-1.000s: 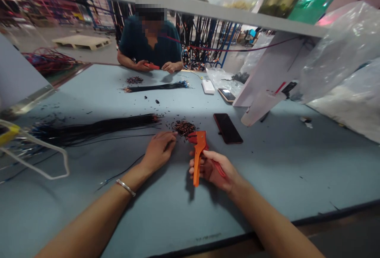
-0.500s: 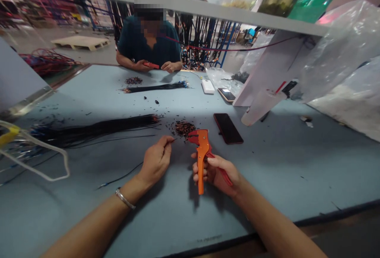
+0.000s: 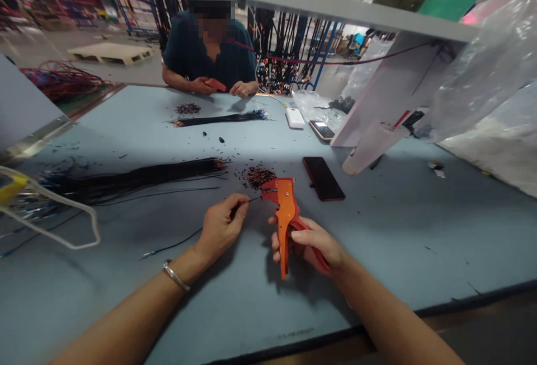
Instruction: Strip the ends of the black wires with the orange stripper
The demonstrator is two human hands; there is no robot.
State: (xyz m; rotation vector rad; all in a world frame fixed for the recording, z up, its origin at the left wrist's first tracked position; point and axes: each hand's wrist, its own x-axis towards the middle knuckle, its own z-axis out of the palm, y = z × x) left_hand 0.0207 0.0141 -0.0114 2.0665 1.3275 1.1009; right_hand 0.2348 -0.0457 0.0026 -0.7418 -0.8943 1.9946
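My left hand (image 3: 224,220) pinches a thin black wire (image 3: 178,242), whose short end pokes out past the fingertips toward the tool's jaws. The rest of that wire trails down-left to a blue-and-silver tip on the table. My right hand (image 3: 312,242) is wrapped round the handles of an orange and red wire stripper (image 3: 286,202), held upright with its jaws facing left. Just behind the jaws lies a pile of small black and copper-coloured scraps (image 3: 260,177). A long bundle of black wires (image 3: 146,179) stretches across the table on the left.
A dark phone (image 3: 323,178) lies right of the stripper. Across the table, a person (image 3: 210,51) holds a red tool behind another wire bundle (image 3: 218,120). A white bent frame (image 3: 94,219) stands at left; a plastic cup (image 3: 369,149) hangs slanted at right.
The wire end and the stripper's jaws have come closer together; the jaws have shifted slightly left. The camera view has moved a little, and the other person's red tool has tilted.
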